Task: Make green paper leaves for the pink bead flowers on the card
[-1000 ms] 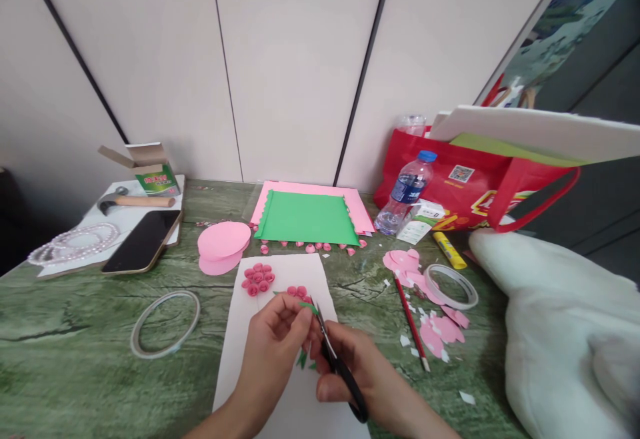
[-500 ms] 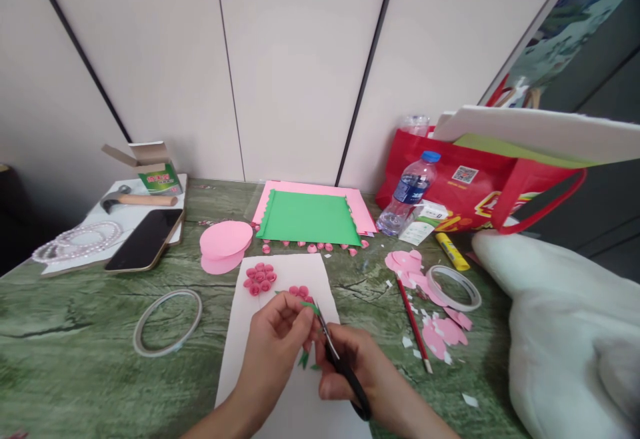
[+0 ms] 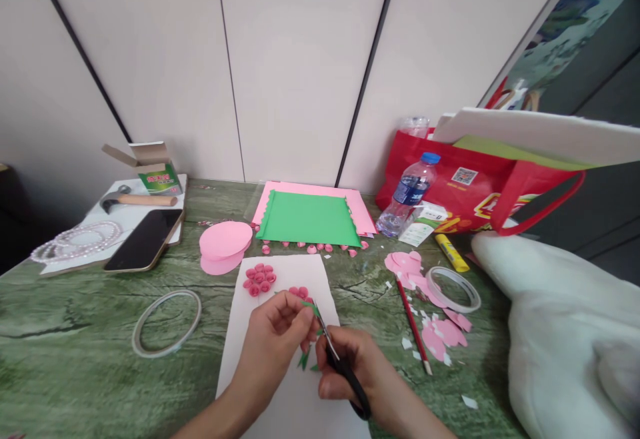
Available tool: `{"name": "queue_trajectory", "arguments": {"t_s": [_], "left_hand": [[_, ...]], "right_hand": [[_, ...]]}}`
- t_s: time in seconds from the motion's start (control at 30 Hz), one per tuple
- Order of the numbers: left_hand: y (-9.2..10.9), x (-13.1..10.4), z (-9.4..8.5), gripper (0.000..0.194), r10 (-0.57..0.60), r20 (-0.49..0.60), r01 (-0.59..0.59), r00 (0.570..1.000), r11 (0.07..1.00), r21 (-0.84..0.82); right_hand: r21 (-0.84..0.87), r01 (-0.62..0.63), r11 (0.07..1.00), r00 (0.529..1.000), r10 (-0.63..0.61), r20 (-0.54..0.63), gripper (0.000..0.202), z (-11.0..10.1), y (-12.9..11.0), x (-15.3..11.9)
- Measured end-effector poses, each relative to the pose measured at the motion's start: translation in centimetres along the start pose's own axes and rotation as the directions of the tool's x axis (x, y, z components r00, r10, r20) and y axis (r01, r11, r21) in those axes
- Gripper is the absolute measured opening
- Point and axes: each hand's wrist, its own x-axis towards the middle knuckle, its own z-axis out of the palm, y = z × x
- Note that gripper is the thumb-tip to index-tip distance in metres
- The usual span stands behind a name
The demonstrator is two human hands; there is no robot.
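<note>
The right hand (image 3: 373, 367) held in curled fingers the scissors (image 3: 345, 369), whose long axis slanted, blades (image 3: 328, 340) pointing forward-left beyond the fingers, beside green paper (image 3: 309, 304) which the left hand (image 3: 274, 334) pinched.

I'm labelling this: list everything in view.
Paper sheet: 1, white, front centre
Rectangular card: 1, green, back centre
Paper backing: uncounted, pink, under card
Paper rosettes: many, pink, on sheet, near card
Paper strip: 1, green, above sheet
Paper bits: few, green, centre
Scissors: 1, black, above sheet
Paper ovals: several, pink, near card
Tape rings: 2, white, left, right
Pencil: 1, red, right
Glue stick: 1, yellow, right
Paper scraps: many, pink, white, right
Bag: 1, red, right
Plastic bottle: 1, clear, by bag
Carton: 1, white, by bottle
Plush: 1, white, right
Hammer: 1, tan handle, left
Phone: 1, black, left
Bead strands: several, pearly, left
Box: 1, green, left
Table: 1, green, below
Left hand: 1, holding strip
Right hand: 1, holding scissors
</note>
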Motion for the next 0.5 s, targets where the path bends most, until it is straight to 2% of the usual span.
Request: {"name": "queue_trajectory", "arguments": {"t_s": [0.4, 0.43, 0.5], "left_hand": [[0.60, 0.43, -0.59, 0.021, -0.020, 0.073, 0.018, 0.997, 0.999, 0.033], [0.62, 0.45, -0.64, 0.020, -0.023, 0.075, 0.021, 0.997, 0.999, 0.026], [0.69, 0.45, -0.69, 0.019, -0.029, 0.077, 0.028, 0.997, 1.000, 0.002]], "right_hand": [[0.036, -0.070, 0.997, 0.998, 0.070, -0.001, 0.049, 0.15, 0.52, -0.09], [0.045, -0.052, 0.998, 0.998, 0.054, -0.033, 0.049, 0.08, 0.52, -0.06], [0.095, 0.023, 0.995, 0.974, -0.001, -0.227, 0.045, -0.27, 0.38, 0.07]]}}
